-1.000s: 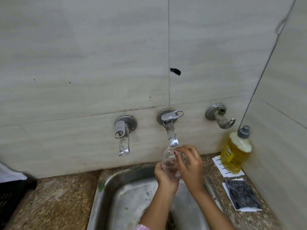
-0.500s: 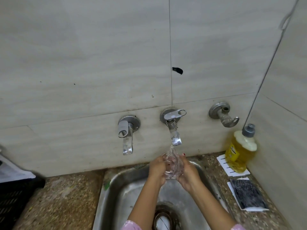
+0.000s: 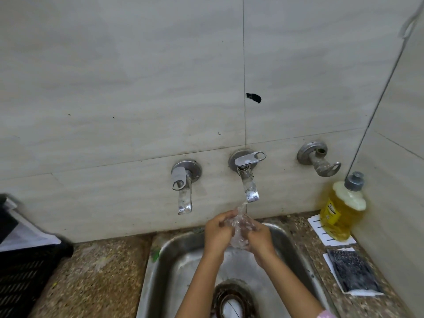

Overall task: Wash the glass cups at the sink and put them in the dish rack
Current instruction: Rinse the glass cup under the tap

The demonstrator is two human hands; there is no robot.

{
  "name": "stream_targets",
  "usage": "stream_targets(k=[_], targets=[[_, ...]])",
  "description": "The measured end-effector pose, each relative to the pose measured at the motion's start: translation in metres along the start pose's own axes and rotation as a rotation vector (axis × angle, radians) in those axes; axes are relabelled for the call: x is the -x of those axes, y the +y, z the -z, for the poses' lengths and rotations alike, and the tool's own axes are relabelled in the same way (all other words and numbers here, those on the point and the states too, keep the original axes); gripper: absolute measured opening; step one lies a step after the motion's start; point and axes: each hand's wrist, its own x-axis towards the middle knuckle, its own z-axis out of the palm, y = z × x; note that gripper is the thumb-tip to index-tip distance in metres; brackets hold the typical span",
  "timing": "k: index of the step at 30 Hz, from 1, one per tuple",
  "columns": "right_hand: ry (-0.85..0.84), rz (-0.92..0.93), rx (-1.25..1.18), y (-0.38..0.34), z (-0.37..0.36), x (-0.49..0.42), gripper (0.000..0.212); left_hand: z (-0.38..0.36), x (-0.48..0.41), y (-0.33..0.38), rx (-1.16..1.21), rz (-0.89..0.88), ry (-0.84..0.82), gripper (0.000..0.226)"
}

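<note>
On my feed, nearest is the steel sink (image 3: 174,260). Over it my left hand (image 3: 216,232) and right hand (image 3: 260,237) both grip the glass cup (image 3: 238,228) between them, right under the running middle tap (image 3: 249,187).

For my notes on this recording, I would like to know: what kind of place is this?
Probably a kitchen washing-up corner: a steel sink set in a speckled stone counter, taps on a tiled wall, and a yellow dish-liquid bottle beside it.
</note>
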Motion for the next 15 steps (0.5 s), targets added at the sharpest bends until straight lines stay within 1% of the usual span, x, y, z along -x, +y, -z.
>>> stream_targets(k=[2, 3, 4, 5, 6, 7, 8, 9, 11, 13, 15], targets=[[0.079, -0.061, -0.193, -0.001, -0.001, 0.001, 0.028, 0.000, 0.008, -0.008, 0.227, 0.010, 0.130, 0.029], [0.095, -0.104, -0.276, -0.002, -0.002, 0.002, 0.028, 0.000, 0.010, -0.013, 0.321, 0.036, 0.187, 0.023], [0.097, -0.137, -0.347, -0.002, -0.003, 0.004, 0.028, -0.001, 0.013, -0.018, 0.378, 0.098, 0.220, 0.018], [0.086, -0.152, -0.397, -0.002, -0.003, 0.006, 0.026, -0.001, 0.013, -0.024, 0.428, 0.188, 0.213, 0.018], [0.065, -0.156, -0.424, -0.002, -0.004, 0.007, 0.024, -0.001, 0.013, -0.024, 0.485, 0.313, 0.150, 0.023], [0.050, -0.150, -0.406, -0.001, -0.004, 0.009, 0.022, -0.001, 0.012, -0.021, 0.562, 0.442, 0.042, 0.032], [0.042, -0.133, -0.344, -0.001, -0.005, 0.010, 0.019, 0.000, 0.012, -0.017, 0.652, 0.516, -0.070, 0.041], [0.033, -0.103, -0.251, 0.001, -0.006, 0.010, 0.018, 0.000, 0.009, -0.016, 0.729, 0.541, -0.143, 0.046], [0.015, -0.020, -0.075, 0.005, -0.010, 0.008, 0.016, 0.001, 0.005, -0.014, 0.770, 0.504, -0.162, 0.044], [0.060, 0.096, 0.077, 0.004, -0.010, 0.007, 0.015, -0.003, 0.001, -0.013, 0.782, 0.477, -0.151, 0.040], [0.111, 0.220, 0.214, 0.000, -0.009, 0.008, 0.019, -0.007, -0.002, -0.010, 0.802, 0.491, -0.131, 0.039]])
